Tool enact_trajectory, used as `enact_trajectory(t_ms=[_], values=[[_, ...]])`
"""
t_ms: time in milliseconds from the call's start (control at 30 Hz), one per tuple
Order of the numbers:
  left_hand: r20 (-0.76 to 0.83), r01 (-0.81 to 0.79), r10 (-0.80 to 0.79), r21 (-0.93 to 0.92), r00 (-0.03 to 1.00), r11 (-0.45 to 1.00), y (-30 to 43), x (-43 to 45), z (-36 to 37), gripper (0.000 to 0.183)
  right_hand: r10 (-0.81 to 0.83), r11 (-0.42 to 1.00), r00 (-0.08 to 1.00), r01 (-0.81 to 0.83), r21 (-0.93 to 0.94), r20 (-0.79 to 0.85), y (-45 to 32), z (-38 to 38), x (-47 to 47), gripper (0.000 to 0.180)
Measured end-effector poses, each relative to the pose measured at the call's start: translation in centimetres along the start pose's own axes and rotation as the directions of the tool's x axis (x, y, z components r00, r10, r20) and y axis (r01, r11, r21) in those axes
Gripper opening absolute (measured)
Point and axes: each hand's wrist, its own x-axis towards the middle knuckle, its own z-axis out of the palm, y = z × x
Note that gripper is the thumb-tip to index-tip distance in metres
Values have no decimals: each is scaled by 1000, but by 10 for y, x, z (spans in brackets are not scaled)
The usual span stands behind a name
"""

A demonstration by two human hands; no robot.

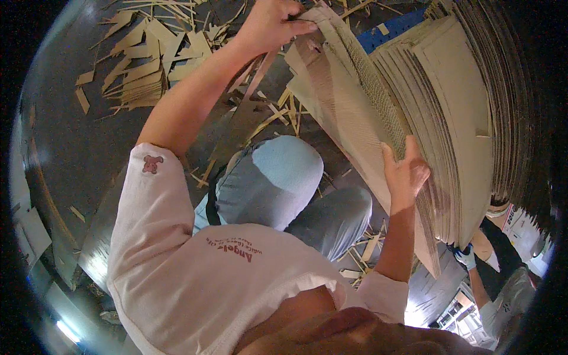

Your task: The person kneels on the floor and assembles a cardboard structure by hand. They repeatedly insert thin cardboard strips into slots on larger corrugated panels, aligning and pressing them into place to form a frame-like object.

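A bundle of corrugated cardboard sheets (341, 106) slants in front of me, its fluted edges showing along one side. At its upper end, my left hand (284, 26) grips the edge with the thumb on top; some of the fingers are hidden. My right hand (406, 171) holds the same bundle lower down, thumb and fingers spread over its edge. Right beside the bundle, a large row of flat cardboard sheets (457, 88) stands on edge, packed close together. My knees are bent below the bundle.
Cardboard offcuts (142, 66) lie heaped on the dark floor at the upper left, with thin strips (284, 111) scattered nearer my knees. A blue surface (390, 33) shows behind the sheets. At the lower right, a co-worker's gloved hand (466, 257) is at the end of the row.
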Motion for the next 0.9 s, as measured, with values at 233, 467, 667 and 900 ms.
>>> enact_trajectory(t_ms=[233, 467, 667, 900], values=[[-179, -387, 399, 100, 899, 917, 137, 35, -43, 32, 14, 1000, 1000, -14, 2, 15, 4, -3, -3, 44], [-61, -368, 429, 416, 901, 832, 152, 34, -78, 24, 23, 999, 1000, -24, -37, -13, 17, 5, -7, 45], [-220, 201, 14, 912, 975, 357, -19, -13, -226, 42, 60, 998, 997, -61, 13, 41, 20, 8, 4, 55], [263, -114, 135, -93, 955, 989, -52, -14, -31, 74, -37, 997, 995, 44, 70, -95, 21, 13, 4, 45]])
